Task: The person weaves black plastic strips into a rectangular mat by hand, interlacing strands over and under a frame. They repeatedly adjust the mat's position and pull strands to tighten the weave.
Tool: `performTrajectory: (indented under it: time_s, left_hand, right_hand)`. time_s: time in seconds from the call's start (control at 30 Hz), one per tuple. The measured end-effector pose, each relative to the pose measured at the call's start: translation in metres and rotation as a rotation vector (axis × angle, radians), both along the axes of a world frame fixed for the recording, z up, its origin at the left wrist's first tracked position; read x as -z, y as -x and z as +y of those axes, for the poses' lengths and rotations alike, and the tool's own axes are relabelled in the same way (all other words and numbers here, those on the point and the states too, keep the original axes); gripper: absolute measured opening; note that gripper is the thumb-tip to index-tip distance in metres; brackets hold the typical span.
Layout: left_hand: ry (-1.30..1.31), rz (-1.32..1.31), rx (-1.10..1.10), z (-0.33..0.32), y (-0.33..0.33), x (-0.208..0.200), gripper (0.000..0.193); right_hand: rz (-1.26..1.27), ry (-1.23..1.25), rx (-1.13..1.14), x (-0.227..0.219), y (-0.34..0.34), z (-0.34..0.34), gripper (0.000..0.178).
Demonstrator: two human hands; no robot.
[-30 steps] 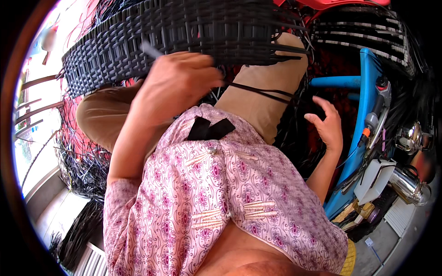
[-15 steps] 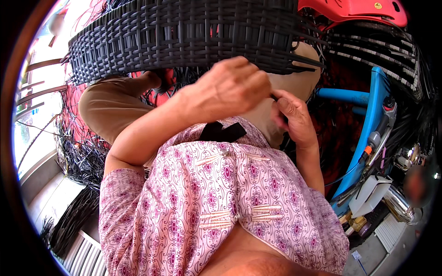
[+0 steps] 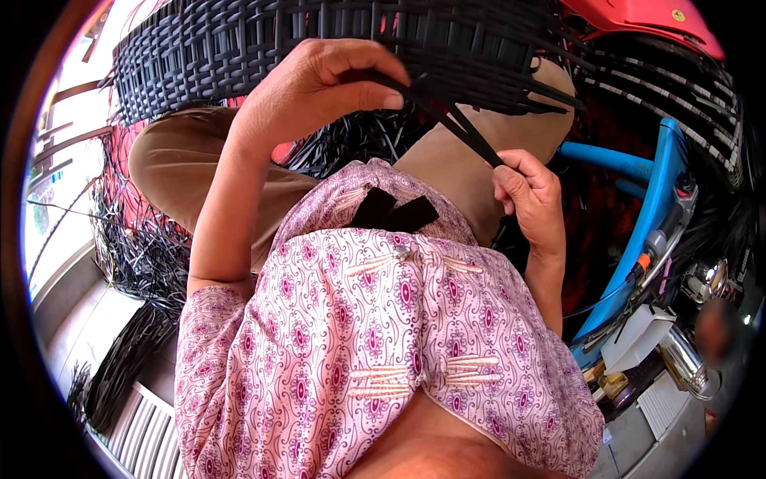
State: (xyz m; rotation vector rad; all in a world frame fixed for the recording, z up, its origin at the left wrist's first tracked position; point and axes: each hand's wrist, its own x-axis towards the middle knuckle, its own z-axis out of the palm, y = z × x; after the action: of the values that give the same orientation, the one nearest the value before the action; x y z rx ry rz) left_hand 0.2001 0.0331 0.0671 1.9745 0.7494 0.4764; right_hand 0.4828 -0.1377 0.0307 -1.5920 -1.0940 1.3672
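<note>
Flat black weaving strips (image 3: 463,132) run taut and slanting between my two hands in front of a woven panel. My left hand (image 3: 307,100) is raised close to the panel's lower edge, with its thumb and fingers closed round the upper end of the strips. Lower and to the right, my right hand (image 3: 533,195) pinches them between thumb and fingers, and a dark end shows below that grip. The dark grey woven panel (image 3: 239,68) lies across my knees, with loose strip ends sticking out at its right side. My left hand's fingertips are partly hidden behind the strips.
Tangled black strips (image 3: 144,263) cover the floor at left, above a straight black bundle (image 3: 132,367). At right stand a blue frame (image 3: 664,184) with tools beside it, a white box (image 3: 638,339) and a red plastic piece (image 3: 638,16).
My left hand has moved up and left, away from my right hand, drawing the strips out between them. My right hand has shifted slightly right and down.
</note>
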Motion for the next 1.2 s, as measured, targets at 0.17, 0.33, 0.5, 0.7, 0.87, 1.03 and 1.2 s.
performTrajectory:
  time_s: [0.17,0.33,0.5,0.7,0.87,1.03,1.2]
  left_hand:
    - [0.384,-0.299,-0.153,-0.022,-0.001,0.02,0.044]
    - [0.451,-0.452,-0.212,-0.036,-0.009,0.031,0.059]
    - [0.435,-0.349,-0.239,-0.045,-0.012,0.031,0.049]
    - [0.503,-0.352,-0.262,-0.049,-0.01,0.028,0.036]
    - [0.586,-0.463,-0.299,-0.046,-0.004,0.032,0.031]
    - [0.661,-0.46,-0.388,-0.045,-0.002,0.036,0.03]
    - [0.689,-0.485,-0.412,-0.044,-0.004,0.035,0.028]
  right_hand:
    - [-0.111,-0.043,-0.067,-0.003,0.015,0.006,0.02]
    - [-0.087,-0.069,-0.073,-0.003,0.029,0.001,0.022]
    - [-0.163,-0.023,-0.074,-0.011,0.037,0.001,0.02]
    - [-0.345,-0.173,-0.081,-0.012,0.042,0.001,0.016]
    - [-0.449,-0.238,-0.071,-0.006,0.04,-0.001,0.017]
    - [-0.468,-0.255,-0.084,-0.004,0.041,-0.004,0.022]
    - [-0.5,-0.26,-0.083,-0.005,0.043,-0.002,0.023]
